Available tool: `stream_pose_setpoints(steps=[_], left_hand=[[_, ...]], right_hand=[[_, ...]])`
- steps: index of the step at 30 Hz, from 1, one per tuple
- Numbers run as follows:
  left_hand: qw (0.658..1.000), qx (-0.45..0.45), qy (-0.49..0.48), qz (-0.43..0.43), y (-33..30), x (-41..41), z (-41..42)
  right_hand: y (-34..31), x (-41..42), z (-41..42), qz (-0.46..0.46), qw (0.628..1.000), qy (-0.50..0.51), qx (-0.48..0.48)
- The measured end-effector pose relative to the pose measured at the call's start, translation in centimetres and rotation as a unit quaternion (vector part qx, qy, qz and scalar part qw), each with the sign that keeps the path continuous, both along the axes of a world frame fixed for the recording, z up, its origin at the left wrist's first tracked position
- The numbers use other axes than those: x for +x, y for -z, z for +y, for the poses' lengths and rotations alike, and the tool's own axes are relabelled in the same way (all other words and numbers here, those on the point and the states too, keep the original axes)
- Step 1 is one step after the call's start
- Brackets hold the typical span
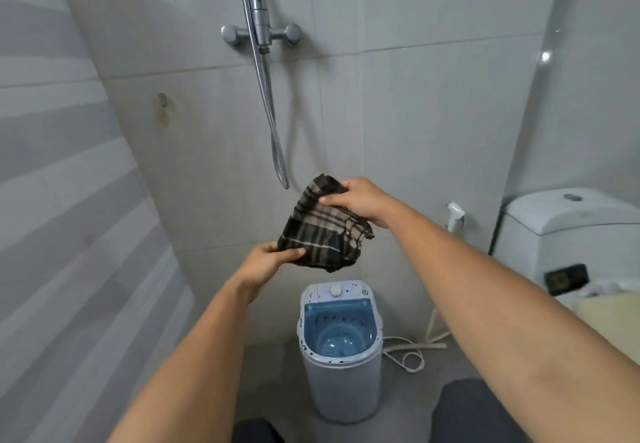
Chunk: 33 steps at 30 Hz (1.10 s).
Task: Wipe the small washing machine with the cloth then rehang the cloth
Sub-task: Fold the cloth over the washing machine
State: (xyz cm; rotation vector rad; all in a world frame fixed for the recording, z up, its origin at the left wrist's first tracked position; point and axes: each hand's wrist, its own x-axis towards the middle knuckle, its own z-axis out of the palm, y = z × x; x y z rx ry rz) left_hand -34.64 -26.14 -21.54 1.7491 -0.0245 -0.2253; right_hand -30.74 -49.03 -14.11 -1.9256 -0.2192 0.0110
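Observation:
A dark plaid cloth [320,231] is held in the air between both hands, above the washer. My left hand [268,264] pinches its lower left corner. My right hand [360,200] grips its upper right edge. The small washing machine [341,383] stands on the floor below, white and grey, with a blue tub seen through its lid and a white knob at the back. Dark specks dot its rim. A small wall hook [162,99] sticks out of the tiled wall at the left, with nothing on it.
A shower mixer and hose [261,36] hang on the wall above. A toilet [568,231] stands at the right, with a bidet sprayer [455,216] beside it. A white cord [410,352] lies coiled on the floor to the right of the washer. My knees show at the bottom.

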Motion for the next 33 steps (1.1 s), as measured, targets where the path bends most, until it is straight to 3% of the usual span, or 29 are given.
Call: stream_pose_setpoints(steps=[4, 10, 13, 15, 17, 18, 21, 26, 30, 33], left_hand=[[0.998, 0.020, 0.024, -0.048, -2.6, -1.6, -2.6], [0.989, -0.097, 0.104, 0.050, -2.7, -0.9, -5.7], [0.989, -0.129, 0.056, 0.037, -1.1, 1.4, -6.9], [0.988, -0.147, 0.020, 0.041, 0.2, 3.5, -7.7], [0.986, -0.156, -0.020, 0.058, 1.6, 5.8, -8.6], [0.985, -0.155, -0.033, 0.069, 2.4, 7.0, -8.9], [0.984, -0.139, -0.031, 0.105, 4.5, 10.2, -9.7], [0.980, -0.148, -0.033, 0.131, 6.1, 13.3, -10.6], [0.986, -0.117, -0.006, 0.118, 6.5, 14.0, -10.7], [0.989, -0.097, 0.021, 0.113, 6.0, 13.3, -10.7]], right_hand=[[0.1, -1.9, -2.8, 0.002, 0.997, 0.075, -0.036], [3.6, -2.2, -4.6, 0.104, 0.986, 0.080, 0.105], [6.0, -1.1, -4.7, 0.107, 0.979, 0.172, 0.016], [8.8, -0.7, -5.5, 0.222, 0.954, 0.203, 0.009], [12.1, -0.1, -6.6, 0.359, 0.918, 0.124, 0.115], [13.7, 0.2, -7.0, 0.383, 0.901, 0.086, 0.184], [17.3, 2.4, -7.7, 0.348, 0.884, 0.070, 0.304], [18.1, 4.3, -7.6, 0.397, 0.902, 0.035, 0.166], [18.9, 5.5, -8.3, 0.357, 0.887, 0.054, 0.288], [18.6, 5.4, -8.3, 0.314, 0.904, 0.070, 0.283]])
